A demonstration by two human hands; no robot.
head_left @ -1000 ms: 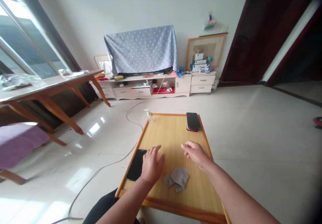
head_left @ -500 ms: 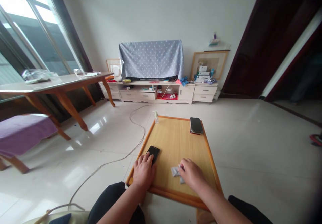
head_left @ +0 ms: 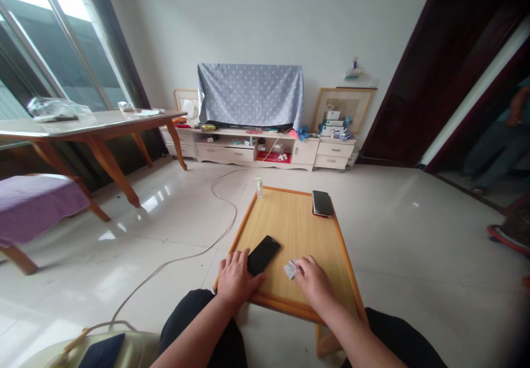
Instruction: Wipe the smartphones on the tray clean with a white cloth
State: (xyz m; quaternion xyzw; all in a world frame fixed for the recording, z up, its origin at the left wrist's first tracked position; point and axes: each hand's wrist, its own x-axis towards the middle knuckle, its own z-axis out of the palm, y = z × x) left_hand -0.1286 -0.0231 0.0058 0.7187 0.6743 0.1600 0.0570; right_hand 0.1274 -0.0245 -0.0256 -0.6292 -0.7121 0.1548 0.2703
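A black smartphone [head_left: 264, 255] lies tilted across the small wooden table [head_left: 290, 219], its dark face up. My left hand [head_left: 237, 277] holds its lower end, fingers along the left edge and thumb at the bottom corner. To the right, my right hand [head_left: 313, 281] pinches a small light-grey cloth [head_left: 291, 269] just above or on the tabletop; part of the cloth is hidden by the fingers. On the table's far right corner lies another dark phone or case [head_left: 322, 203] with a red edge beneath. A small clear pump bottle [head_left: 259, 188] stands at the far left corner.
A raised wooden rim edges the table. A cable [head_left: 186, 257] runs over the tiled floor at left. Beyond stand a low white cabinet [head_left: 304, 153] and a cloth-covered screen [head_left: 250, 95]. A larger table [head_left: 99, 131] is at left; a person [head_left: 497, 136] stands in the right doorway.
The smartphone has turned and slid right, with more of its face showing. My left hand has shifted to its lower left edge. The grey cloth is gathered more tightly in my right hand.
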